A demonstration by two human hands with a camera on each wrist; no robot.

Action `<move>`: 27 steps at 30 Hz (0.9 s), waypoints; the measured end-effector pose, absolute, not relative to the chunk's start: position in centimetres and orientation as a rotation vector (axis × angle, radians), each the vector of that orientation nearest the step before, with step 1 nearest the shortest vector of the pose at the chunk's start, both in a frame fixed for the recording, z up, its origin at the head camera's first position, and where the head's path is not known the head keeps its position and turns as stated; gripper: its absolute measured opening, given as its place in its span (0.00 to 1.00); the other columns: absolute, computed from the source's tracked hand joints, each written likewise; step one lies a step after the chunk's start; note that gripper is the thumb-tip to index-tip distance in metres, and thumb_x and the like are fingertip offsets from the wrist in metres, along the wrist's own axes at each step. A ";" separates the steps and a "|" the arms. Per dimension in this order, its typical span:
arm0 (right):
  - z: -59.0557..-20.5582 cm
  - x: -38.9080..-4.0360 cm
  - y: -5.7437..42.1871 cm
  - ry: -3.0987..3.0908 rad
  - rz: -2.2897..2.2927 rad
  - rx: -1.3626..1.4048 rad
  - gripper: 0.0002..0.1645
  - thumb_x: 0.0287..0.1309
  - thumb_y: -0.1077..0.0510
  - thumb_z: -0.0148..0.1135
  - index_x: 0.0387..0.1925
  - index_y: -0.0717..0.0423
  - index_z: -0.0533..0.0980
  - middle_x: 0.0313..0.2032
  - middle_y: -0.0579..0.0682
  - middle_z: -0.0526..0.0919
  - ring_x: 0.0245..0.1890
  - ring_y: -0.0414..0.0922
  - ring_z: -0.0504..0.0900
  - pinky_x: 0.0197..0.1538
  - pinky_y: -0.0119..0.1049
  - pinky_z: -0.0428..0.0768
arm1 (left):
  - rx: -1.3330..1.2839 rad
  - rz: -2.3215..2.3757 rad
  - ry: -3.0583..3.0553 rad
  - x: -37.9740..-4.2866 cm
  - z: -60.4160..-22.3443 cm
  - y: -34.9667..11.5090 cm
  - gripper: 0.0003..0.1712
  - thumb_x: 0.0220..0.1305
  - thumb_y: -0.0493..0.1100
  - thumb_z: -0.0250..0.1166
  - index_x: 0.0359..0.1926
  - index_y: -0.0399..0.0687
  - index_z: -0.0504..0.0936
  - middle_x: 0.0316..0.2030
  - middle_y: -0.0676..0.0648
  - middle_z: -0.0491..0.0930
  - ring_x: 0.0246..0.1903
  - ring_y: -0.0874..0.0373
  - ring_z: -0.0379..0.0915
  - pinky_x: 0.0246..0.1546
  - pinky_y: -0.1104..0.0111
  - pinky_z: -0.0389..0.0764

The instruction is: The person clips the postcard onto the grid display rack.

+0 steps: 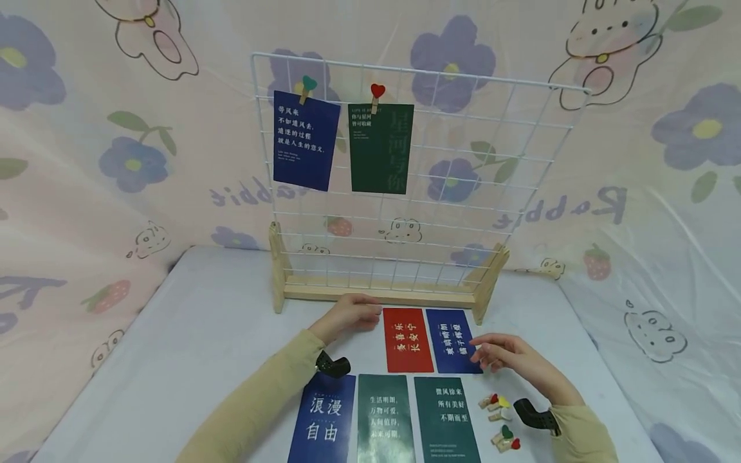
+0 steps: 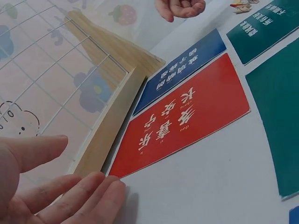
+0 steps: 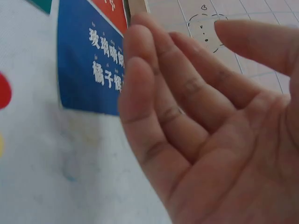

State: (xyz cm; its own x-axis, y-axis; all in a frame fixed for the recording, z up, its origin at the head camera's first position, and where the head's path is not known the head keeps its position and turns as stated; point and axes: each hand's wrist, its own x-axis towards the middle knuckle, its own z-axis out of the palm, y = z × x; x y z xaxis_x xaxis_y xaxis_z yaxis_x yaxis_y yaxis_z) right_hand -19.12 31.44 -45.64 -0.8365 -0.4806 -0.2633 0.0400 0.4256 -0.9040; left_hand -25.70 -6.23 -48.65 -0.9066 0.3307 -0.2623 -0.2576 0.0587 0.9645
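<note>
My left hand [image 1: 350, 315] is beside the upper left corner of a red card [image 1: 399, 354], near the base of the grid rack [image 1: 376, 292]. In the left wrist view its fingers [image 2: 100, 196] are extended and nothing lies between them and the thumb. A blue card [image 1: 451, 321] lies just right of the red one, both flat on the table. At the blue card's right edge is my right hand [image 1: 515, 357], fingertips overlapping the card in the head view. The right wrist view shows its palm [image 3: 224, 149] bare, with the fingers loosely bent.
Nearer lie a blue card [image 1: 321, 444] and two green cards [image 1: 384, 444] [image 1: 442, 431]. Several heart-topped clothespins [image 1: 502, 439] sit to their right. On the rack, a blue card [image 1: 301, 173] and a green card [image 1: 373, 167] hang from clothespins. A patterned cloth [image 1: 654, 257] stands behind.
</note>
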 end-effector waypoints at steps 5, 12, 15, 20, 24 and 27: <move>-45.9 -18.8 32.2 2.144 -1.364 -0.355 0.27 0.73 0.51 0.45 0.61 0.70 0.67 0.46 0.64 0.80 0.42 0.56 0.79 0.44 0.40 0.80 | 0.085 1.888 1.939 -25.4 -48.5 -5.8 0.24 0.65 0.36 0.61 0.59 0.27 0.70 0.46 0.31 0.78 0.46 0.42 0.78 0.46 0.59 0.81; -46.7 -18.2 33.3 2.126 -1.352 -0.305 0.27 0.73 0.51 0.46 0.59 0.70 0.69 0.44 0.62 0.80 0.39 0.53 0.78 0.42 0.39 0.80 | 0.067 1.892 1.944 -25.4 -48.7 -5.5 0.23 0.65 0.34 0.61 0.58 0.26 0.70 0.43 0.30 0.79 0.40 0.44 0.81 0.42 0.61 0.83; -47.1 -17.7 33.7 2.082 -1.374 -0.330 0.26 0.74 0.53 0.45 0.59 0.71 0.68 0.44 0.64 0.79 0.38 0.53 0.78 0.39 0.39 0.80 | 0.046 1.890 1.926 -25.4 -48.7 -5.4 0.23 0.65 0.34 0.62 0.58 0.26 0.71 0.43 0.31 0.80 0.39 0.46 0.81 0.40 0.62 0.83; -47.4 -17.0 34.3 2.050 -1.397 -0.361 0.25 0.74 0.55 0.43 0.59 0.72 0.68 0.45 0.66 0.79 0.37 0.52 0.79 0.38 0.38 0.81 | 0.056 1.848 1.939 -25.5 -48.6 -5.0 0.25 0.63 0.34 0.64 0.58 0.28 0.71 0.43 0.33 0.80 0.40 0.45 0.81 0.41 0.61 0.83; -47.5 -16.8 34.7 2.056 -1.389 -0.360 0.25 0.74 0.55 0.43 0.59 0.72 0.68 0.45 0.65 0.79 0.38 0.52 0.79 0.39 0.37 0.81 | 0.067 1.823 1.958 -25.8 -48.7 -4.7 0.25 0.61 0.34 0.66 0.58 0.30 0.72 0.41 0.34 0.81 0.38 0.46 0.81 0.40 0.60 0.83; -47.8 -16.7 34.8 2.056 -1.385 -0.349 0.24 0.74 0.55 0.44 0.59 0.71 0.68 0.46 0.65 0.79 0.39 0.51 0.80 0.40 0.37 0.81 | 0.063 1.806 1.979 -25.9 -49.0 -4.6 0.24 0.61 0.34 0.66 0.57 0.30 0.72 0.40 0.36 0.82 0.36 0.48 0.82 0.39 0.62 0.84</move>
